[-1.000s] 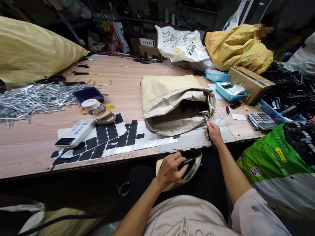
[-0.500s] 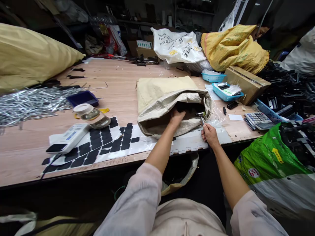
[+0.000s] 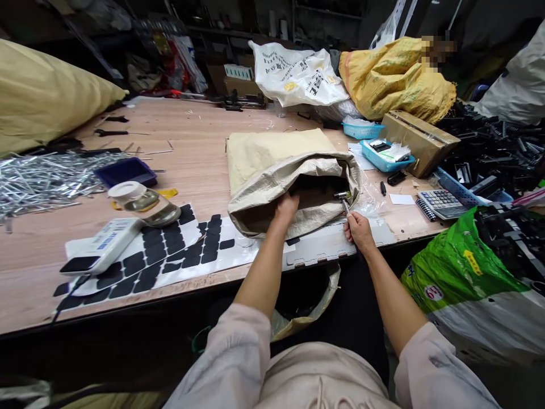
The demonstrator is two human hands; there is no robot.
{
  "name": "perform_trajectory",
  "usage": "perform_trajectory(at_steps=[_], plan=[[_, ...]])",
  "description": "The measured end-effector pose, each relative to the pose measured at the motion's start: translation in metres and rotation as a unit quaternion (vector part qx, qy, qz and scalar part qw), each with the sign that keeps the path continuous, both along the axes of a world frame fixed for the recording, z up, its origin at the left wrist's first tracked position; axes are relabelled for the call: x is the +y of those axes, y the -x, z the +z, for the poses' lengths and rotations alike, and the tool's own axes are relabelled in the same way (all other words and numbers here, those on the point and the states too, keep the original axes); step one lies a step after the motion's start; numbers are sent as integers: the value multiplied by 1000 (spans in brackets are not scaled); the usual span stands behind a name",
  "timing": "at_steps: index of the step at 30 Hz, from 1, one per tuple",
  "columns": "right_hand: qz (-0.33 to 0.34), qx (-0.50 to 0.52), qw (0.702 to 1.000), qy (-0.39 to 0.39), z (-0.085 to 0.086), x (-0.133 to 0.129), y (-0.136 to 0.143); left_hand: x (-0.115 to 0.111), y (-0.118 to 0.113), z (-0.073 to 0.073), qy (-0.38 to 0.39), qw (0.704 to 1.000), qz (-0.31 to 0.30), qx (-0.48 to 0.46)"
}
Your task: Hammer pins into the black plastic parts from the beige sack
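A beige woven sack [image 3: 272, 150] lies on the table with its wide mouth facing me. My left hand [image 3: 288, 205] is in the mouth of the sack; its fingers are mostly lost in the dark inside, so what they hold is hidden. Closed round the shaft of a shiny hammer-like metal tool [image 3: 346, 205] is my right hand [image 3: 358, 228], at the front right of the sack. The tool's crosswise head lies at the right side of the sack's mouth. Under the sack's front edge shows a pale flat sheet [image 3: 315, 254].
Left of the sack are sheets of black stickers [image 3: 136, 261], a white boxy device [image 3: 104, 244], a jar [image 3: 147, 207], a dark blue tray [image 3: 126, 172] and a pile of metal rods [image 3: 46, 179]. Blue baskets [image 3: 385, 162], a calculator [image 3: 443, 204] and a green bag [image 3: 451, 261] stand right.
My left hand has drawn back left and slightly down within the sack's mouth. My right hand stays on the tool. The whole view has shifted a little.
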State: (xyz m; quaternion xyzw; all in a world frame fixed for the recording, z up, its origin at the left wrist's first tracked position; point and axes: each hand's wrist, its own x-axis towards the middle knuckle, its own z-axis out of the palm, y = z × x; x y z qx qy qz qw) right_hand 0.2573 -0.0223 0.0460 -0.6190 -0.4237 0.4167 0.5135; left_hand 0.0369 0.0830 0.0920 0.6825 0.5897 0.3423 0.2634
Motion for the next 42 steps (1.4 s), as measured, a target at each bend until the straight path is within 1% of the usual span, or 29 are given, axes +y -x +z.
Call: perform_trajectory(at_steps=[1,2,3,4,5,6,8,10,12,14,16,19,22,25,29,33,36,38,40,42], plan=[[1,2,1000,-2,-1,0,0,-19,3,0,-4,1000,23,4],[1,4,1000,-4,-1,0,-1,-39,4,-3,-19,1000,17,6],[3,5,1000,-5,-2,0,-1,-57,5,-8,-39,999,-16,10],[3,5,1000,-5,-3,0,-1,-73,5,-15,-42,997,-62,17],[3,3,1000,-5,-3,0,-2,-86,5,-22,-39,994,-98,26],[4,2,1000,-6,-3,1,-2,-95,4,-30,-29,992,-121,33],[4,-5,1000,-9,-2,1,-1,-104,3,-42,-5,992,-123,43],[2,-18,1000,-18,0,-3,0,-104,3,-48,7,993,-107,47],[-3,-41,999,-29,2,-13,2,-100,2,-48,16,993,-101,53],[1,-73,997,-36,5,-30,5,-98,2,-47,25,993,-97,56],[24,-112,993,-43,9,-50,8,-97,1,-45,33,994,-92,55],[54,-189,979,-59,17,-78,15,-98,-1,-44,42,994,-84,47],[65,-245,964,-81,23,-92,21,-98,-3,-43,47,996,-72,39],[67,-274,955,-89,21,-94,24,-98,-4,-42,52,996,-68,35],[74,-297,950,-61,15,-93,23,-98,-4,-41,58,995,-69,35],[72,-282,954,-69,19,-93,27,-98,-5,-41,55,996,-69,35],[90,-280,953,-74,20,-94,31,-98,-4,-40,59,995,-69,38],[103,-284,951,-61,18,-93,31,-97,-4,-40,66,994,-72,41],[109,-280,953,-46,16,-89,29,-97,-4,-40,70,994,-77,42],[107,-262,958,-41,16,-79,24,-97,-4,-40,70,993,-80,44]])
